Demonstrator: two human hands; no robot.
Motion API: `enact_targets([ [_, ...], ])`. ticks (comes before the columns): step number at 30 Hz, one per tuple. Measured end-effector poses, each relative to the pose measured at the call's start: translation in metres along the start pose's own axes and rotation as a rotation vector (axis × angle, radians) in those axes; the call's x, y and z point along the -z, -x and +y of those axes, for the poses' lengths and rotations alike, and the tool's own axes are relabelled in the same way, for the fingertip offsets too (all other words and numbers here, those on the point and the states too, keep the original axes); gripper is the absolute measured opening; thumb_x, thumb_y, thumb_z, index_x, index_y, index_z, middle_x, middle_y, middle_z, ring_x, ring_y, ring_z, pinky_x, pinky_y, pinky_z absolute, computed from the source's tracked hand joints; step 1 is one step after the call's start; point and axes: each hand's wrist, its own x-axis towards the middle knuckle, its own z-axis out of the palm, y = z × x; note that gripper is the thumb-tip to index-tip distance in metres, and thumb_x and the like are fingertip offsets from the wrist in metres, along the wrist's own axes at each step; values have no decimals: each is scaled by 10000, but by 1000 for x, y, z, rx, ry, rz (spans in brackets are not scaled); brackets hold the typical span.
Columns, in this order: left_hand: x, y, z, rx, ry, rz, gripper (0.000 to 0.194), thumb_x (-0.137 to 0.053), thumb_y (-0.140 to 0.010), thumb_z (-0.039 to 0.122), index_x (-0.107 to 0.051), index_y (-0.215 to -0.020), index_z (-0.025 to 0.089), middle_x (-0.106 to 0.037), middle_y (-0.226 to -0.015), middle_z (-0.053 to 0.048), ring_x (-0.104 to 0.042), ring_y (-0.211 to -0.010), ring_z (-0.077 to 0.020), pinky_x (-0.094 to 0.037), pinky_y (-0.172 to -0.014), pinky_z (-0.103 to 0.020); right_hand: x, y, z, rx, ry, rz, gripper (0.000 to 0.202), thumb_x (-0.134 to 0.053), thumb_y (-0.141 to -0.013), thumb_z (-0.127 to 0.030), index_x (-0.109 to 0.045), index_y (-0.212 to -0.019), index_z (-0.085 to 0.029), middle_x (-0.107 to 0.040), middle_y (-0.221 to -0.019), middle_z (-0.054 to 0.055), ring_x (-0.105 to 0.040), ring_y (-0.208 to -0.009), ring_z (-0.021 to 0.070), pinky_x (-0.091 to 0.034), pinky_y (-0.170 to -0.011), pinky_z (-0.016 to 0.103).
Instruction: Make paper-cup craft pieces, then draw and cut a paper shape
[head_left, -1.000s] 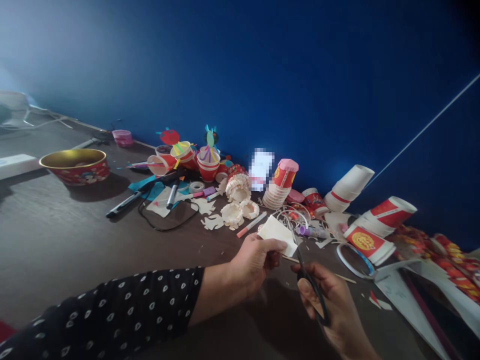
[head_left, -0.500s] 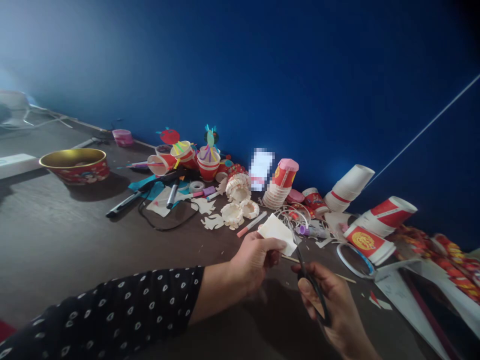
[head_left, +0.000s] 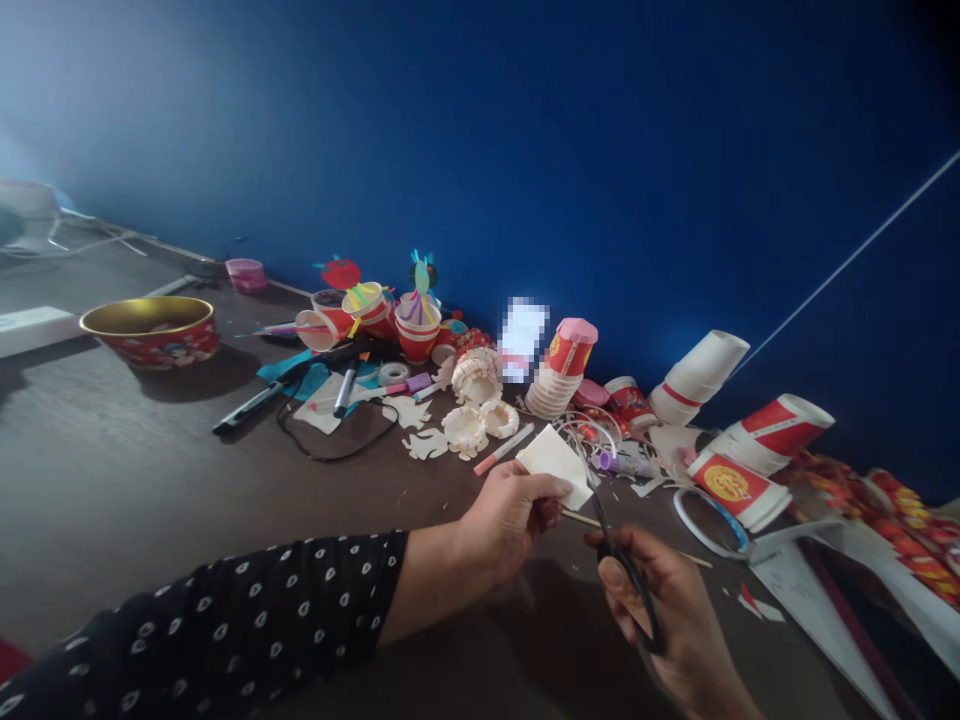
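Observation:
My left hand [head_left: 510, 515] pinches a small piece of white paper [head_left: 555, 462] between thumb and fingers. A pair of dark-handled scissors [head_left: 628, 572] is in my right hand [head_left: 671, 600], with thumb and fingers around the handles. Its blades point up and away, along the right edge of the paper; I cannot tell whether they touch it. A thin wooden stick [head_left: 581, 517] lies on the table, partly hidden behind my hands. A pink-and-white marker [head_left: 502, 450] rests just beyond my left hand.
Shell-like white pieces [head_left: 465, 428] and paper scraps lie ahead. Behind them stand stacked paper cups [head_left: 555, 385], with more red cups [head_left: 772, 430] to the right. A white tape ring [head_left: 712, 522] is near my right hand. A red bowl [head_left: 161, 350] with gold inside stands far left.
Very little differs. My right hand and the scissors have shifted slightly to the right; my left hand and the paper hold almost the same place.

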Motion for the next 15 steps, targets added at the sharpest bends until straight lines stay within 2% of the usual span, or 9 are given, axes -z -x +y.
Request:
enact_targets([
  [9,-1,0,2,12,17,-4,222,-658,-493,118,-495,-639,153,-502,-532,48,-371,-429,-46,-253,-453,-201,4,-2,0,-34,2,-37,429,-753,-593,-514,-641,-789,-149,-410,-462,-67,-306,-373,35,-254,-328,151],
  [15,0,-2,2,8,6,-13,226,-656,-479,127,-455,-576,164,-461,-494,59,-359,-430,-51,-243,-451,-204,4,-2,0,-49,19,-33,432,-753,-582,-521,-638,-779,-155,-423,-474,-60,-304,-373,40,-251,-324,158],
])
